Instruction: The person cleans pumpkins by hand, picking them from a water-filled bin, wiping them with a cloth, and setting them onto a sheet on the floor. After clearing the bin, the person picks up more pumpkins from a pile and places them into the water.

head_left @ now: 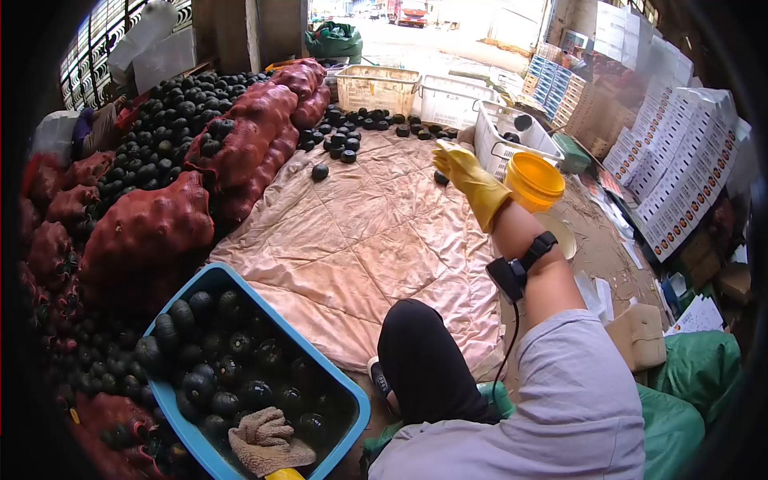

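Note:
My right hand (472, 178), in a yellow rubber glove, reaches out over the pale quilted sheet with fingers stretched and nothing in them. Just beyond its fingers is a dark green squash (441, 178). Low in the view, my left hand (268, 444) is over the blue tub (336, 372), wearing a tan fluffy glove with a yellow cuff. Its fingers are loosely bent and no held thing shows. Several dark round squashes (200, 386) sit in the tub's water beside it. Another squash (522, 122) shows at the white crate (490, 144).
Red mesh sacks (148, 236) and a heap of squashes (172, 112) line the left. Loose squashes lie along the far edge of the sheet (344, 240). A yellow bucket (534, 180) stands right of my right hand; more crates (376, 88) stand behind.

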Tool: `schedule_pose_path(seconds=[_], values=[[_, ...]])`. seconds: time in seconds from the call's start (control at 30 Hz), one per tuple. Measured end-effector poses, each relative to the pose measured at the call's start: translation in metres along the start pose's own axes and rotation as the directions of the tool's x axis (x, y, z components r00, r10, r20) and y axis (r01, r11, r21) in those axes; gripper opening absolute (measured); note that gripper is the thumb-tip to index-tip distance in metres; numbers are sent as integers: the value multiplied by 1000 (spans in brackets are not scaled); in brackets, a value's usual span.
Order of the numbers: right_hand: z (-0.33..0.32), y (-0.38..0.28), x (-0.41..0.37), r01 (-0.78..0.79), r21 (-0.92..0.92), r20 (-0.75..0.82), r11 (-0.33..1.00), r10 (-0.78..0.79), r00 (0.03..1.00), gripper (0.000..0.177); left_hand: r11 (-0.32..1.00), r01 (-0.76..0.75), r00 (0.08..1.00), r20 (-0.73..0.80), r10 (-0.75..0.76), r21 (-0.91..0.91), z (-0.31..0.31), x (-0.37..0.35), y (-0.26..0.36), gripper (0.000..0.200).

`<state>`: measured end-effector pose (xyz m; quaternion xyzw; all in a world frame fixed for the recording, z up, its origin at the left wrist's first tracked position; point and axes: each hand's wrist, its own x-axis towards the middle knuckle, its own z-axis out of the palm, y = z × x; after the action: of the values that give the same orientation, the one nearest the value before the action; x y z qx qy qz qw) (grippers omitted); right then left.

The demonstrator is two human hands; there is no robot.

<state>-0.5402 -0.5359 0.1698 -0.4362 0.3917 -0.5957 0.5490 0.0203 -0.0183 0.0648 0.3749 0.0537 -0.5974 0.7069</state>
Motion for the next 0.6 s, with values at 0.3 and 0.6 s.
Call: schedule_pose_path(seconds=[0.3,0.6], values=[[315,160,-294,704,-288,957,650,160,244,34,960,-173,985,46,167,220,-33,16,-1,67],[354,251,-399,833,414,436,-367,883,172,58,352,-581,808,465,362,734,-61,34,-6,11]])
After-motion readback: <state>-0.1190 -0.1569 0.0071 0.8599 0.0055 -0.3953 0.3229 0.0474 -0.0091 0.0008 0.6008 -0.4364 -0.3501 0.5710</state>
